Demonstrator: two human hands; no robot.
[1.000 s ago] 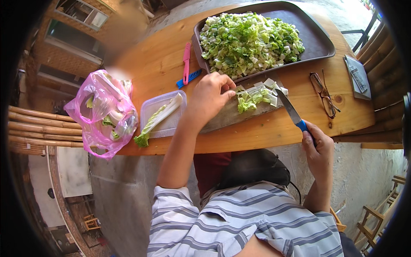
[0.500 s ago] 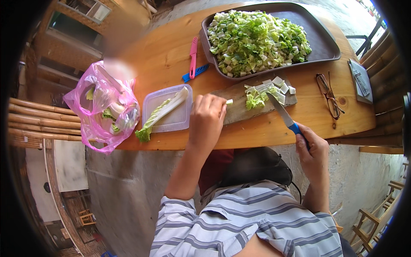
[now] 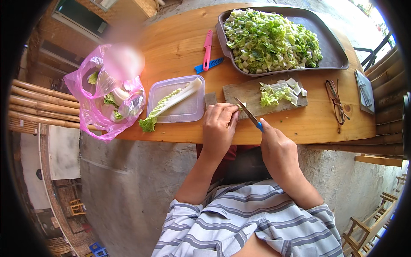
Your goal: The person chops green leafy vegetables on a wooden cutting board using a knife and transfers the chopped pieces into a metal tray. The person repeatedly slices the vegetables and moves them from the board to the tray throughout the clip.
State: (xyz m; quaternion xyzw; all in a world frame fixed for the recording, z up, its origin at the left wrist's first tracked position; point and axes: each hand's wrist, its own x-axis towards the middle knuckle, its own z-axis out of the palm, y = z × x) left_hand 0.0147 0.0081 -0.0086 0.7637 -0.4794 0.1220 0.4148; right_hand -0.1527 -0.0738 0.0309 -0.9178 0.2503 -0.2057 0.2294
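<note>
In my right hand (image 3: 279,147) is a knife (image 3: 248,114) with a blue handle, its blade pointing up and left. The blade tip meets a small pale cabbage piece (image 3: 241,105) pinched in the closed fingers of my left hand (image 3: 219,128). Both hands are over the near left part of a wooden cutting board (image 3: 252,97). Chopped cabbage (image 3: 272,96) and white stem cubes (image 3: 295,88) lie on the board's right part. Left of my left hand, a long cabbage leaf (image 3: 172,104) rests slantwise across a clear plastic lid or shallow box (image 3: 200,112).
Behind the board, a dark tray (image 3: 334,55) holds a heap of cut cabbage (image 3: 274,40). A pink knife (image 3: 207,49) and a blue sheath (image 3: 209,65) lie left of it. A pink plastic bag (image 3: 92,111) with cabbage stands far left; eyeglasses (image 3: 334,100) lie right.
My right hand has brought the knife left, from the chopped cabbage to the piece in my left hand. My left hand stays near the board's left end. The view has shifted slightly.
</note>
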